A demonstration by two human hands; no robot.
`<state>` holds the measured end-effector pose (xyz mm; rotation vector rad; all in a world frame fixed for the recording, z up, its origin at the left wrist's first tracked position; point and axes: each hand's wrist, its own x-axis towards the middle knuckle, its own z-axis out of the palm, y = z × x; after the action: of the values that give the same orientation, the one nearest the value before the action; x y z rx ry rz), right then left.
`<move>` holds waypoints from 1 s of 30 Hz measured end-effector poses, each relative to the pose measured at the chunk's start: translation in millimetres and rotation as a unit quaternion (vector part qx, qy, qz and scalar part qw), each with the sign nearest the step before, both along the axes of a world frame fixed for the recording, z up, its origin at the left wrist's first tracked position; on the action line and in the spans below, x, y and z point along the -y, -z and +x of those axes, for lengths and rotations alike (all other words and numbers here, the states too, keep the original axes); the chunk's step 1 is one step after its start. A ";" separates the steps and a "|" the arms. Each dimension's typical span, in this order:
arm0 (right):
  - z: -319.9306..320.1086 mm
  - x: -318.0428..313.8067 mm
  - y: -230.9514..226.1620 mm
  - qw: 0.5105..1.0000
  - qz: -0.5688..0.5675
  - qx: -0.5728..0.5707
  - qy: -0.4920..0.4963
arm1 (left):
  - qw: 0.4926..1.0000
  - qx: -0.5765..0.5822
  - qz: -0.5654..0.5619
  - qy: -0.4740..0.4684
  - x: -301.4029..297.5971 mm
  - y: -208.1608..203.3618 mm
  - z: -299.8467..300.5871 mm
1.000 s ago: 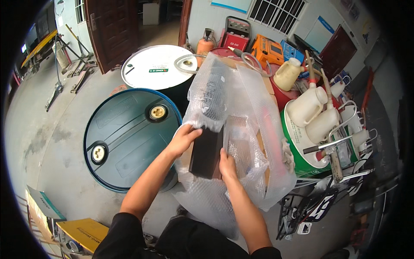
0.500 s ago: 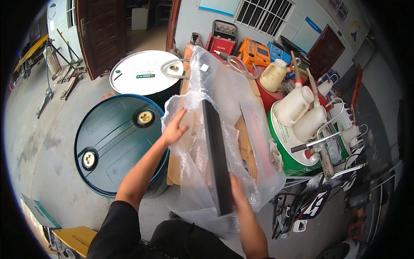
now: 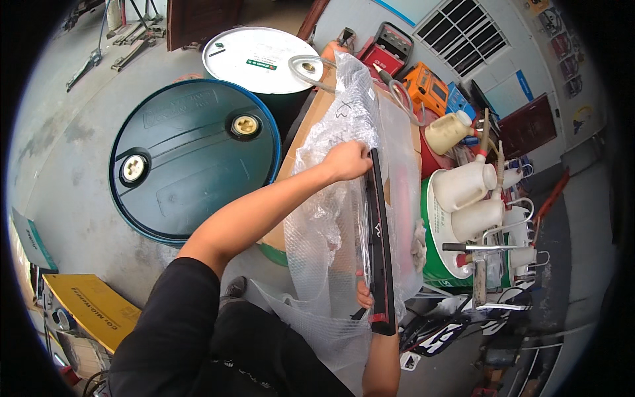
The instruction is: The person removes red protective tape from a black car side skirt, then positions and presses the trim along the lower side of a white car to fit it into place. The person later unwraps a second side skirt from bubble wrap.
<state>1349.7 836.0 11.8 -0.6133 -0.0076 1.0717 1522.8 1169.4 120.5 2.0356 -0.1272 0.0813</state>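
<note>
A long black trim strip (image 3: 381, 245) with thin red lines and a red patch near its lower end lies lengthwise in front of me, tilted on its edge. Clear bubble wrap (image 3: 324, 238) spreads beneath it and to its left. At the strip's far end, my left hand (image 3: 348, 161) is closed on it, knuckles up. My right hand (image 3: 364, 293) grips the near end from below. The strip hides part of that hand, and its fingertips show on the left side.
A cardboard surface (image 3: 311, 126) lies under the wrap. To the left stand a blue drum (image 3: 192, 159) and a white-topped drum (image 3: 264, 49). On the right, pale jugs (image 3: 466, 187) stand on a green drum (image 3: 433, 248). A yellow panel (image 3: 92, 308) sits at lower left.
The strip has rolled from its plain black face to a side with red lines. My left hand has gone from the wrap's left side to the strip's far end and closed. The view has tilted.
</note>
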 end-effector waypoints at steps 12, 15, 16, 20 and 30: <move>-15.0 28.1 -2.8 0.981 0.144 -0.050 -0.118 | 0.998 0.045 -0.007 -0.031 -4.7 -35.9 55.8; -20.5 8.8 -33.8 0.996 0.040 -0.032 -0.080 | 0.998 -0.003 -0.052 -0.028 -25.1 -34.6 84.4; -26.1 9.6 -36.3 0.998 0.023 -0.019 -0.047 | 0.994 -0.020 -0.107 0.019 -31.9 -32.5 96.2; -39.8 42.6 -20.0 0.999 0.025 -0.004 -0.034 | 0.992 -0.025 -0.095 -0.080 -26.0 -32.4 118.4; -96.6 63.1 -49.3 0.840 -0.504 0.162 0.116 | 0.983 -0.053 -0.159 -0.073 -51.1 -41.0 134.0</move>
<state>1253.0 772.9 61.2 -1.7046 0.3518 0.6572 1656.8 1220.5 161.5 1.7236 0.0968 0.0790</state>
